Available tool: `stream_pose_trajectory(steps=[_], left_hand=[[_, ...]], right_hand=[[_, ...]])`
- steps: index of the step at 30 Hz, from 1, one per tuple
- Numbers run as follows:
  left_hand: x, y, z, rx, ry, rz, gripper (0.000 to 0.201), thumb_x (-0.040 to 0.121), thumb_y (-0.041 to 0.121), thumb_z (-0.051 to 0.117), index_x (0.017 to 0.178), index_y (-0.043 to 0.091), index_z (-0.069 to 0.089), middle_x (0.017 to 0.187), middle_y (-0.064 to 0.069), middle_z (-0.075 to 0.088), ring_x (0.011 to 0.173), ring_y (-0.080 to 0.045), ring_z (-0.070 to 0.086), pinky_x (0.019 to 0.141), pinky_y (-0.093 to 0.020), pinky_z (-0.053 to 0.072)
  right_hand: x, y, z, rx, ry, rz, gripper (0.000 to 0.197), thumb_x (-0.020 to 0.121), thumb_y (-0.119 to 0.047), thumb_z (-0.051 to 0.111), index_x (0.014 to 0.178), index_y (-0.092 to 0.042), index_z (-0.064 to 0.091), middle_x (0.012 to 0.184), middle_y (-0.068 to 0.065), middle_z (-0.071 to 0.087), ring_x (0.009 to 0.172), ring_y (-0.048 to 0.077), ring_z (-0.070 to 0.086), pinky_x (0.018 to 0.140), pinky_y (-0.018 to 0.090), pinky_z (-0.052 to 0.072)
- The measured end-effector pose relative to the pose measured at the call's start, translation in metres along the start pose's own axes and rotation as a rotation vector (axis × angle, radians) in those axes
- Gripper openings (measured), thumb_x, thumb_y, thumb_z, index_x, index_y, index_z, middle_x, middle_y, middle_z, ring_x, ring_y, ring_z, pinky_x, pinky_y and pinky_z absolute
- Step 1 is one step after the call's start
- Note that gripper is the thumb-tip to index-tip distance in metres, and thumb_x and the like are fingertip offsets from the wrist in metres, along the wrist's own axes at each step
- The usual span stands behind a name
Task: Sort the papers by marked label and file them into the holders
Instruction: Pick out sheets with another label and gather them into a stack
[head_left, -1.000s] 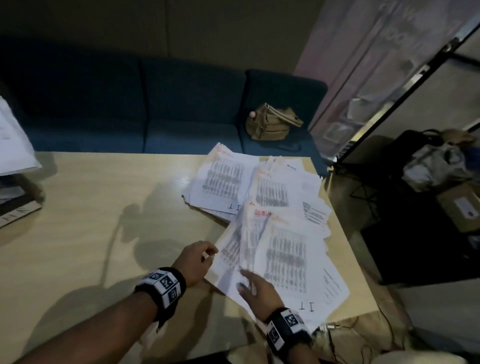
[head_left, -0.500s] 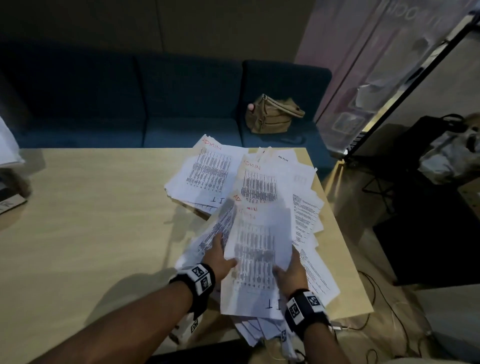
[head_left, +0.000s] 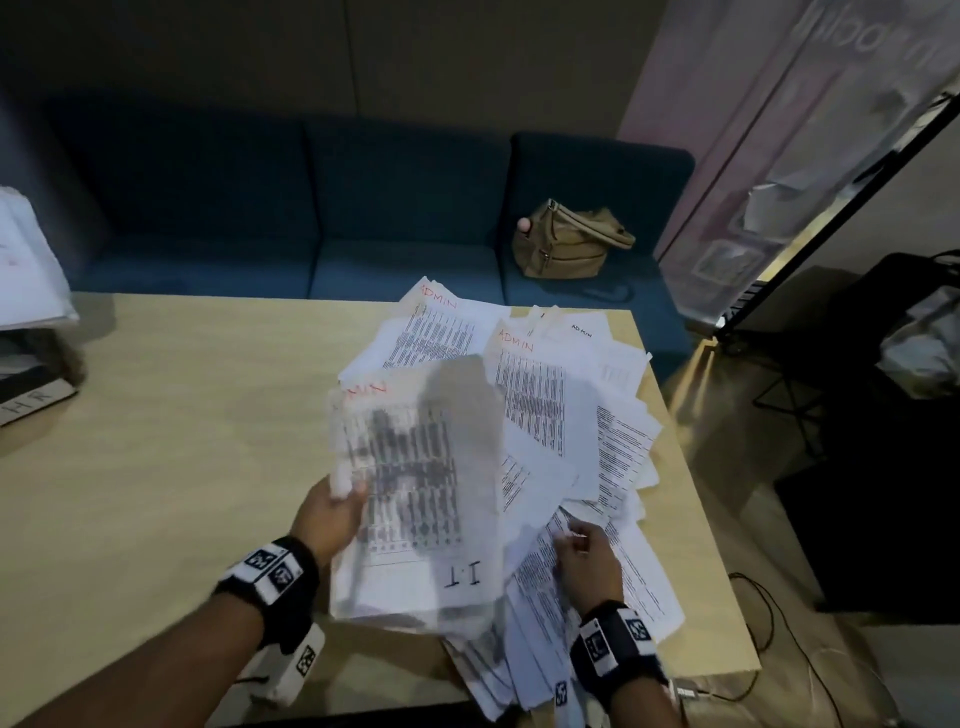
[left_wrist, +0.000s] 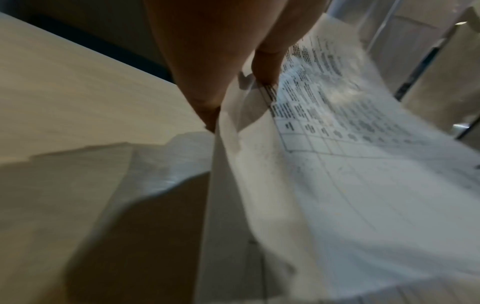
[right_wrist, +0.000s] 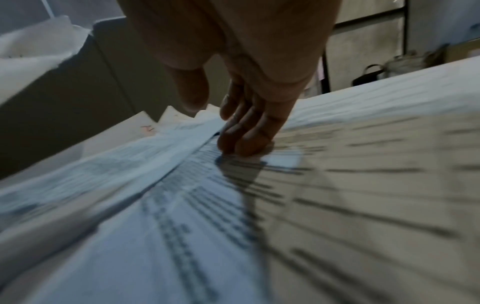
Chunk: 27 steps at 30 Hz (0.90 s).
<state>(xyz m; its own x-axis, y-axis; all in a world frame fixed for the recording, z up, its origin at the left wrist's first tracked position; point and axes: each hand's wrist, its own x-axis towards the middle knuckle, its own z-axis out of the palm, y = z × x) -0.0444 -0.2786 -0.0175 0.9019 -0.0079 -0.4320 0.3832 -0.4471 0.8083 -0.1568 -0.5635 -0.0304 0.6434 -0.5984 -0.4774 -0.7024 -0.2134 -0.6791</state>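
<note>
At the table's near right corner, your left hand pinches the lifted "I.T" sheet by its left edge, label readable for sorting, while your right hand, fingers relaxed, steadies the loose paper pile beneath.

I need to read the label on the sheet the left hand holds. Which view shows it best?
The head view: the lifted sheet faces the camera, marked I.T. The left wrist view shows only its blurred table print; the right wrist view shows other papers.
</note>
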Motion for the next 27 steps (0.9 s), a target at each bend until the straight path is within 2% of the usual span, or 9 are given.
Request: stream_pose_trajectory(steps=[4, 7, 9, 11, 14, 17, 19, 23, 27], left_hand=[[0.008, -0.027, -0.038, -0.02, 0.145, -0.155, 0.026, 0.096, 0.03, 0.05, 0.102, 0.006, 0.057, 0.077, -0.016, 0.065, 0.068, -0.029, 0.06, 0.068, -0.039, 0.05], [0.009, -0.04, -0.049, 0.109, 0.049, -0.18, 0.015, 0.094, 0.015, 0.052, 0.098, 0.004, 0.061, 0.085, -0.017, 0.066, 0.071, -0.026, 0.059, 0.072, -0.036, 0.049], [0.008, -0.044, -0.047, 0.19, -0.004, -0.176, 0.011, 0.094, 0.012, 0.05, 0.098, 0.008, 0.06, 0.09, -0.015, 0.067, 0.078, -0.028, 0.061, 0.073, -0.036, 0.048], [0.006, -0.044, -0.044, 0.219, -0.01, -0.166, 0.013, 0.094, 0.012, 0.05, 0.105, 0.012, 0.056, 0.093, -0.013, 0.066, 0.083, -0.03, 0.062, 0.071, -0.032, 0.047], [0.005, -0.042, -0.041, 0.206, -0.042, -0.141, 0.029, 0.094, 0.005, 0.047, 0.12, 0.015, 0.052, 0.094, -0.012, 0.064, 0.074, -0.021, 0.058, 0.059, -0.024, 0.042], [0.008, -0.042, -0.047, 0.129, -0.03, -0.167, 0.043, 0.094, 0.002, 0.045, 0.132, 0.02, 0.047, 0.101, -0.012, 0.064, 0.077, -0.021, 0.058, 0.058, -0.023, 0.042], [0.01, -0.043, -0.053, 0.072, -0.024, -0.203, 0.046, 0.093, 0.002, 0.047, 0.135, 0.021, 0.045, 0.103, -0.011, 0.064, 0.079, -0.022, 0.059, 0.058, -0.023, 0.043], [0.011, -0.043, -0.055, -0.075, 0.022, -0.251, 0.031, 0.089, 0.007, 0.055, 0.119, 0.017, 0.057, 0.097, -0.005, 0.067, 0.085, -0.024, 0.059, 0.069, -0.029, 0.045], [0.012, -0.043, -0.05, -0.137, 0.106, -0.262, 0.015, 0.089, 0.029, 0.063, 0.098, 0.017, 0.059, 0.091, -0.006, 0.066, 0.082, -0.025, 0.06, 0.076, -0.033, 0.047]], right_hand=[[-0.005, -0.026, 0.034, -0.045, -0.12, 0.031, 0.072, 0.084, -0.024, 0.07, 0.139, -0.008, 0.027, 0.089, 0.001, 0.06, 0.1, 0.026, 0.061, 0.089, 0.033, 0.044], [-0.007, -0.038, 0.059, 0.017, -0.071, 0.091, 0.095, 0.076, -0.022, 0.077, 0.145, -0.005, 0.013, 0.112, 0.016, 0.063, 0.113, 0.033, 0.059, 0.093, 0.038, 0.046], [-0.008, -0.042, 0.07, 0.012, -0.046, 0.118, 0.092, 0.075, -0.025, 0.078, 0.142, -0.003, 0.02, 0.128, 0.021, 0.056, 0.117, 0.036, 0.056, 0.094, 0.038, 0.047], [-0.01, -0.045, 0.078, -0.007, -0.081, 0.107, 0.074, 0.08, -0.024, 0.074, 0.137, -0.001, 0.033, 0.129, 0.02, 0.056, 0.116, 0.034, 0.056, 0.095, 0.037, 0.047], [-0.011, -0.051, 0.079, -0.066, -0.102, 0.02, 0.042, 0.088, -0.023, 0.063, 0.122, 0.0, 0.053, 0.122, 0.017, 0.062, 0.107, 0.03, 0.06, 0.09, 0.034, 0.05], [-0.001, -0.077, 0.052, -0.064, -0.019, -0.144, 0.027, 0.091, -0.021, 0.06, 0.109, -0.002, 0.06, 0.107, 0.013, 0.067, 0.084, 0.021, 0.056, 0.074, 0.024, 0.042], [0.02, -0.097, 0.025, -0.076, 0.082, -0.189, 0.023, 0.091, -0.021, 0.06, 0.103, -0.002, 0.063, 0.1, 0.015, 0.068, 0.08, 0.021, 0.055, 0.072, 0.023, 0.038], [0.096, -0.12, -0.012, -0.245, 0.214, -0.116, 0.027, 0.092, -0.02, 0.053, 0.101, 0.004, 0.063, 0.101, 0.026, 0.065, 0.096, 0.042, 0.06, 0.08, 0.039, 0.047], [0.143, -0.111, -0.011, -0.413, 0.202, 0.003, 0.042, 0.088, -0.028, 0.056, 0.114, 0.006, 0.057, 0.116, 0.031, 0.058, 0.106, 0.043, 0.057, 0.089, 0.042, 0.048]])
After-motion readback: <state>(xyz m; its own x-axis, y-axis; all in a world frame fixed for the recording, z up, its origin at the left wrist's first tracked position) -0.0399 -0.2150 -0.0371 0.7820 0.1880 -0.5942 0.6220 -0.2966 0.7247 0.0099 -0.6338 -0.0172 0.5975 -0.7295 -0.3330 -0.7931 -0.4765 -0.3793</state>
